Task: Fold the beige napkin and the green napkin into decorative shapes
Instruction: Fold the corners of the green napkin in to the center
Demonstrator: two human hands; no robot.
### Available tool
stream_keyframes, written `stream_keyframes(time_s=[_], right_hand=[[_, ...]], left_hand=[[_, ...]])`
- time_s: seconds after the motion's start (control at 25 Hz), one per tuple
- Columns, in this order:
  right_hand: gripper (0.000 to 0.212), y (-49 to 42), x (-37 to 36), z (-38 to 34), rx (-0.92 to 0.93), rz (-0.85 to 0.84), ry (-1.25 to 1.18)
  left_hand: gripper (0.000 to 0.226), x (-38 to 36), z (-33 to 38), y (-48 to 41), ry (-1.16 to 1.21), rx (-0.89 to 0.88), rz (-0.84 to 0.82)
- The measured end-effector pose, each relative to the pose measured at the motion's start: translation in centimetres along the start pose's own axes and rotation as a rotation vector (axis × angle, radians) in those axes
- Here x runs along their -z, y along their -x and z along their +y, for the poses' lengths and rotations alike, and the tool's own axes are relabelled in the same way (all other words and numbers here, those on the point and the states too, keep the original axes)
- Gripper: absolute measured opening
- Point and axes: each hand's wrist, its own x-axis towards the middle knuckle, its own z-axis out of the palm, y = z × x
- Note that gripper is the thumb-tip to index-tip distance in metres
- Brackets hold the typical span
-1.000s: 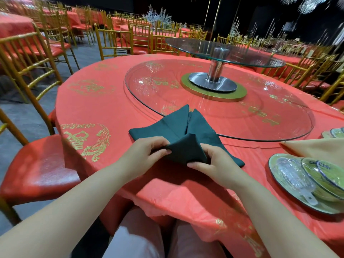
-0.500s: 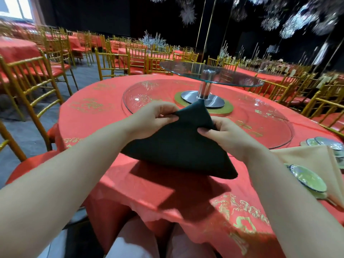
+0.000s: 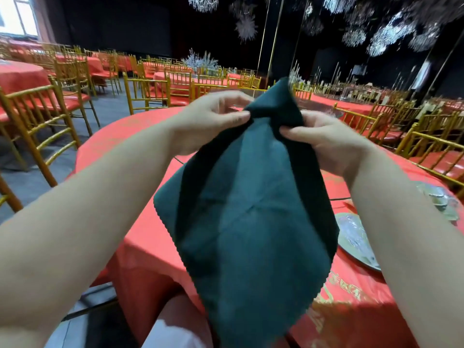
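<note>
I hold the green napkin point(image 3: 251, 222) up, clear of the table point(image 3: 140, 247). It hangs between my hands with its folded point above them. My left hand point(image 3: 213, 119) and right hand point(image 3: 324, 141) each pinch a side just under that point. If either pinch slackens, I judge the layered folds could slide open, or the tail could brush the plate point(image 3: 356, 244) under my right wrist.

red table point(image 3: 140, 247), plate point(image 3: 364, 258), gold chairs point(image 3: 37, 116), chandeliers point(image 3: 391, 31)
</note>
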Motion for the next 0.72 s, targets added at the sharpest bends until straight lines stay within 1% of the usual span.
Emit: stream_keyframes(time_s=[0.08, 0.16, 0.24, 0.28, 0.36, 0.44, 0.48, 0.64, 0.72], right_hand=[[0.017, -2.0, 0.9, 4.5, -0.173, 0.014, 0.073], [0.015, -3.1, 1.3, 9.8, -0.363, 0.008, 0.170], [0.011, -3.5, 1.5, 14.1, -0.506, 0.012, 0.300], [0.008, -3.5, 1.4, 15.4, -0.538, 0.027, 0.364], [0.005, -3.3, 1.5, 16.3, -0.545, 0.091, 0.464], [0.013, -2.6, 2.2, 16.1, -0.541, 0.163, 0.554], [0.019, -2.0, 2.7, 16.0, -0.558, 0.169, 0.598], [0.030, 1.6, 3.7, 15.9, -0.708, 0.108, 0.770], [0.032, 2.4, 3.6, 15.8, -0.686, 0.099, 0.761]], left_hand=[[0.011, -0.3, -5.0, -0.8, -0.024, 0.241, 0.083], [0.011, -1.1, -10.8, -1.0, -0.149, 0.449, 0.134], [0.014, -1.8, -15.5, -1.2, -0.348, 0.561, 0.104], [0.014, -2.1, -16.8, -1.2, -0.421, 0.592, 0.074], [0.014, -2.3, -17.9, -1.4, -0.478, 0.632, 0.046], [0.015, -1.9, -18.1, -1.5, -0.443, 0.653, 0.037], [0.016, -1.6, -18.1, -1.4, -0.400, 0.656, 0.027], [0.010, -0.5, -18.6, -1.0, -0.132, 0.701, -0.025], [0.016, -0.2, -18.8, -1.0, -0.061, 0.728, -0.085]])
